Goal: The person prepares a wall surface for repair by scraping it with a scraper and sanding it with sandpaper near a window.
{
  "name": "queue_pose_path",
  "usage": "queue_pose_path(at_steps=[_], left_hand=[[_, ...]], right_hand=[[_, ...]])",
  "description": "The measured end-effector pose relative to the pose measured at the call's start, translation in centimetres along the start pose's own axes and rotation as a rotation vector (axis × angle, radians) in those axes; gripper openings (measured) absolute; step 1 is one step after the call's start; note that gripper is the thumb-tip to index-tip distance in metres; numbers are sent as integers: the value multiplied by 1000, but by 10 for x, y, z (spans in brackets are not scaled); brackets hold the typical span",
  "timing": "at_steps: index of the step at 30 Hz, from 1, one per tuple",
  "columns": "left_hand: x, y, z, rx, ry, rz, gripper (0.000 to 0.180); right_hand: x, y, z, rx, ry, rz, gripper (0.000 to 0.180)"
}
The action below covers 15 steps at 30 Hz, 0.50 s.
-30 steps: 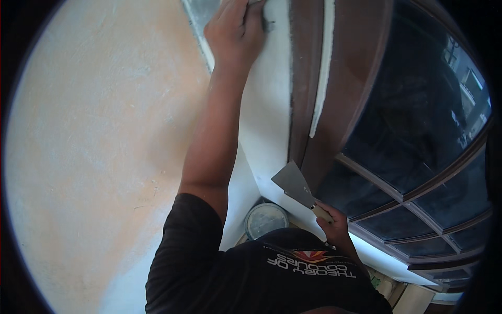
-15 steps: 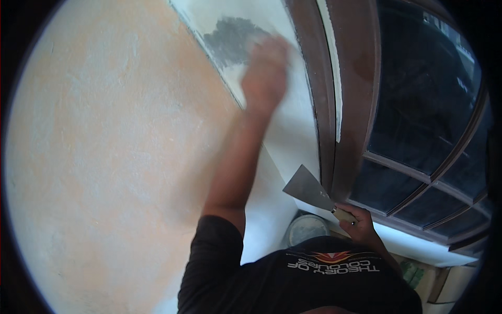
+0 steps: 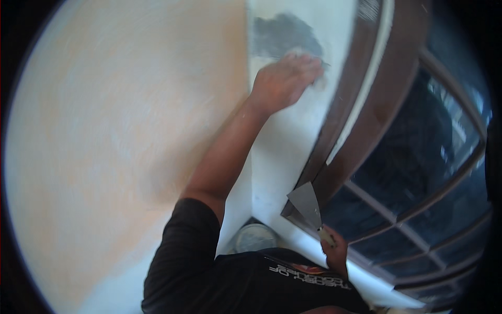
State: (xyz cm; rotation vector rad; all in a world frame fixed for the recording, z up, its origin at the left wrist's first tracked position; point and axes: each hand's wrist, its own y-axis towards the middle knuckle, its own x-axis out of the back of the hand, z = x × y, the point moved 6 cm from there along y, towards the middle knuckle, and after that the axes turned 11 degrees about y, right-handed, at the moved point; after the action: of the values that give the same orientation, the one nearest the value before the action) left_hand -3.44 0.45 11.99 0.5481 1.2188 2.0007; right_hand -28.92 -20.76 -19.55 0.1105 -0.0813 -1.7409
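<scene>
My left hand (image 3: 286, 81) reaches up to the narrow white wall strip (image 3: 285, 141), just under a dark grey patch (image 3: 287, 35). Its fingers are curled together against the surface; a thin edge shows by the fingertips, but what they hold is blurred and mostly hidden. Lower down, at the right, my right hand (image 3: 337, 255) grips the handle of a putty knife (image 3: 307, 204). The knife's wide, flat metal blade points up and to the left, in front of the brown frame's lower corner.
A broad peach and white wall (image 3: 120, 115) fills the left side and meets the white strip at a corner. To the right stands a brown wooden frame (image 3: 389, 89) with dark glass panes (image 3: 402, 141). Below, a round bucket (image 3: 255, 238) sits in the corner.
The view has turned, so the wall corner now stands upright. My left hand has moved from the patch's right side to its lower edge. The putty knife stays in my right hand, tilted more upright.
</scene>
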Motion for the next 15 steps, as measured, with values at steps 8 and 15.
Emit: queue_pose_path(at_steps=[8,15], left_hand=[[-25,2,-7,424,221,228,35],[-3,37,28,429,-80,-110,29]], right_hand=[[-3,6,3,-118,98,25,46],[-20,17,7,-22,-51,187,47]])
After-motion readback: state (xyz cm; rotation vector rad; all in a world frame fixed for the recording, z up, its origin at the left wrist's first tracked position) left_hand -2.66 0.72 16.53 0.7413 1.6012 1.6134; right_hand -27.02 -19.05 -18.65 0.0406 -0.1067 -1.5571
